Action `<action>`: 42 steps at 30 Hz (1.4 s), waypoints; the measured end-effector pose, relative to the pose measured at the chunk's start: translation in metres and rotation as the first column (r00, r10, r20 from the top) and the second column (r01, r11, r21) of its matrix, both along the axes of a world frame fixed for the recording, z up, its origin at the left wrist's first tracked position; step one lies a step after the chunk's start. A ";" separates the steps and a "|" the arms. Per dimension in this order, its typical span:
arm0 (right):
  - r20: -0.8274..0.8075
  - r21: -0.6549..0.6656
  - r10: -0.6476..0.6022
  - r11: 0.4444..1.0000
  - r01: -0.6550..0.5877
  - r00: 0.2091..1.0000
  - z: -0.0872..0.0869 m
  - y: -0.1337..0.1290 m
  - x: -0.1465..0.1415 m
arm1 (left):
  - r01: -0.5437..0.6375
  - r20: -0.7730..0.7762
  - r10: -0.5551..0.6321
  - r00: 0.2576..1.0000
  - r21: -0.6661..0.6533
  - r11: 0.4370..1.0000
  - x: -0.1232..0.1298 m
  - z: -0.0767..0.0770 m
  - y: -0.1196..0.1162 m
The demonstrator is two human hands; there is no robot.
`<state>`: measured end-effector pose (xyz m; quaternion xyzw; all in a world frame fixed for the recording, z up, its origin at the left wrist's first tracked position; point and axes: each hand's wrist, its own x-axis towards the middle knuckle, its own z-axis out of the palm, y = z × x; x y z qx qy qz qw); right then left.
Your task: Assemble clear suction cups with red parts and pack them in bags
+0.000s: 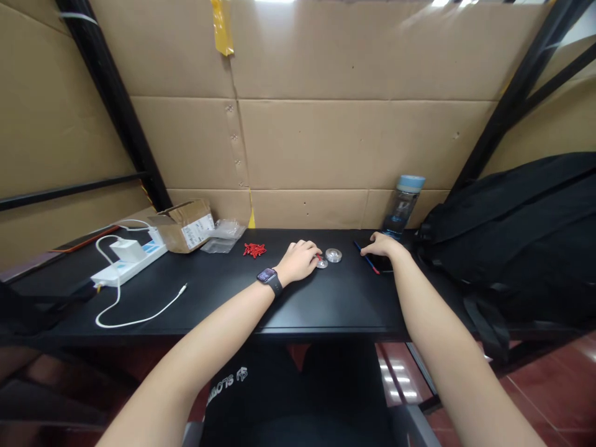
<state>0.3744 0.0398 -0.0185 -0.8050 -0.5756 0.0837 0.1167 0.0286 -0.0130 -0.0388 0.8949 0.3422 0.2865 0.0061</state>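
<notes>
My left hand (pixel 300 259), with a watch on its wrist, rests low over the black table. Its fingers are closed around a small red piece (pixel 319 256), mostly hidden by the fingertips. Just under them sits a clear round dish (pixel 322 264), and a second clear round container (pixel 333 254) stands to its right. Farther right, my right hand (pixel 380 244) has thumb and finger apart beside a thin blue and red pen-like stick (pixel 371 262). A dark flat object (pixel 384 264) lies partly under that hand. Left of my left hand is a pile of small red pieces (pixel 254 249).
An open cardboard box (pixel 185 226) and clear plastic bags (pixel 226 234) lie at the back left. Nearby are a white power strip (pixel 133 259) and a white cable (pixel 139 321). A blue-lidded bottle (pixel 401 205) and a black backpack (pixel 516 242) stand right.
</notes>
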 end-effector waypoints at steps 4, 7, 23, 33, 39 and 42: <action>0.037 -0.048 -0.007 0.999 0.009 0.999 -0.001 0.003 -0.002 | -0.080 0.003 0.081 0.997 -0.088 0.993 0.003 -0.005 -0.001; 0.052 -0.075 0.000 0.997 0.004 0.999 0.001 -0.001 -0.007 | -0.086 -0.004 0.086 0.996 -0.094 0.992 0.004 -0.004 -0.001; -0.195 0.390 0.872 0.489 -0.780 0.449 0.028 -0.064 -0.141 | 0.004 0.064 -0.011 0.998 0.114 0.993 -0.015 0.023 -0.009; -0.058 0.348 0.878 0.464 -0.815 0.475 0.028 -0.069 -0.144 | 0.019 0.084 -0.035 0.996 0.187 0.982 -0.015 0.023 -0.009; -0.201 0.382 0.894 0.448 -0.809 0.400 0.032 -0.076 -0.146 | -0.009 0.108 -0.013 0.994 0.205 0.979 -0.017 0.027 -0.009; -0.270 0.369 0.883 0.463 -0.806 0.384 0.032 -0.076 -0.143 | -0.019 0.107 -0.003 0.994 0.210 0.977 -0.019 0.028 -0.007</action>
